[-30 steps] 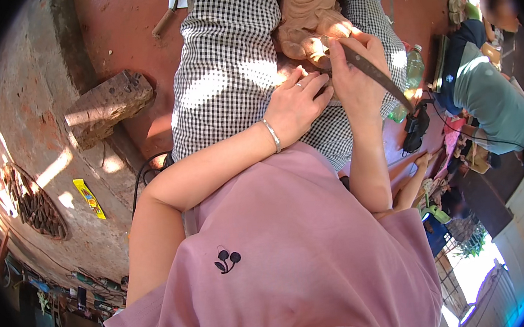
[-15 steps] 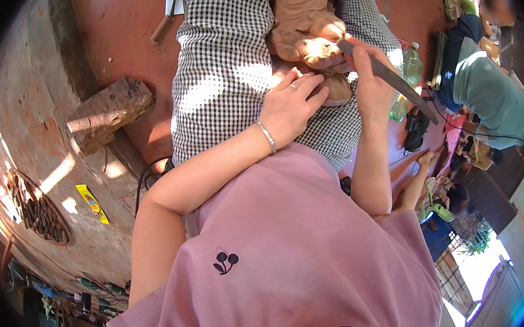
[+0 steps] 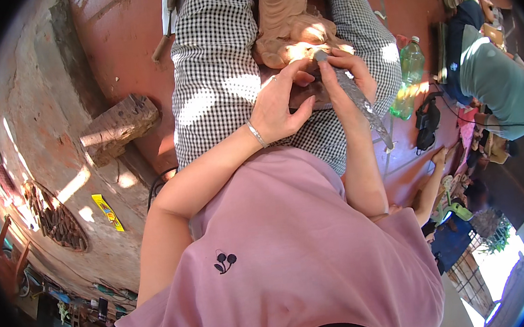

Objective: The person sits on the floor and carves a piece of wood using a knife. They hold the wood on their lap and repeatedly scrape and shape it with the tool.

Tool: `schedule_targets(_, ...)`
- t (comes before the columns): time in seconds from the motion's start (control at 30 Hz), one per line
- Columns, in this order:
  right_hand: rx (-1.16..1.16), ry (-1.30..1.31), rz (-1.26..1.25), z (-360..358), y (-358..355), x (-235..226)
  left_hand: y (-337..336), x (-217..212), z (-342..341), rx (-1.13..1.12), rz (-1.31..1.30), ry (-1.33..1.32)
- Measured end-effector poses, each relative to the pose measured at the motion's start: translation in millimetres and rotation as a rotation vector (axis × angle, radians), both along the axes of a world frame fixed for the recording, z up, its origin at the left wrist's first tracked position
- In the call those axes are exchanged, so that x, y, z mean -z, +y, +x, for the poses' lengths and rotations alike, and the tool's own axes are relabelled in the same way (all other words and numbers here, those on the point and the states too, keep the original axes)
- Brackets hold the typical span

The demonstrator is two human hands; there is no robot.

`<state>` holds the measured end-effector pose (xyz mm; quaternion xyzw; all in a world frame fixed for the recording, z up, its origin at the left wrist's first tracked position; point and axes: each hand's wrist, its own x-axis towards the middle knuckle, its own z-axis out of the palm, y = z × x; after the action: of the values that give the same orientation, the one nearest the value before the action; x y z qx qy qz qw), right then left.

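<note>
A carved wooden figure (image 3: 290, 27) in reddish-brown wood lies between my knees, its rounded near end lit by the sun. My right hand (image 3: 345, 81) pinches a long, narrow grey strip (image 3: 359, 100), which looks like sandpaper. Its near part hangs down along my forearm and shines in patches; the short grey end pokes out at my fingertips against the carving. Beside it, my left hand (image 3: 279, 106) is open, thumb apart, with its fingers reaching to the carving's near end. Whether those fingertips touch the strip I cannot tell.
To the right stand a green plastic bottle (image 3: 412, 66) and a black object with a cord (image 3: 428, 121). Another person in a teal shirt (image 3: 495, 84) sits farther right. On the left lie a wood block (image 3: 119, 129), a yellow wrapper (image 3: 108, 212) and a wooden-handled tool (image 3: 163, 44).
My right hand has turned and moved left, bringing the strip's end onto the carving. My left hand has shifted slightly left and lifted, its thumb now spread from the fingers.
</note>
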<state>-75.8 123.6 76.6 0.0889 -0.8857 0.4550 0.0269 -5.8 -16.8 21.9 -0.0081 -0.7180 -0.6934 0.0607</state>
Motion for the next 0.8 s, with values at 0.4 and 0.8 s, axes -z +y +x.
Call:
schedule_targets(0.4,-0.056,-0.019,-0.028,-4.5,-1.1,-3.2,0.0,10.3,-11.5,0.035,-0.247,0.255)
schedule_targets(0.8,-0.055,-0.312,-0.416,-12.9,20.3,5.5,1.0,7.7,-12.7,0.031,-0.277,0.246)
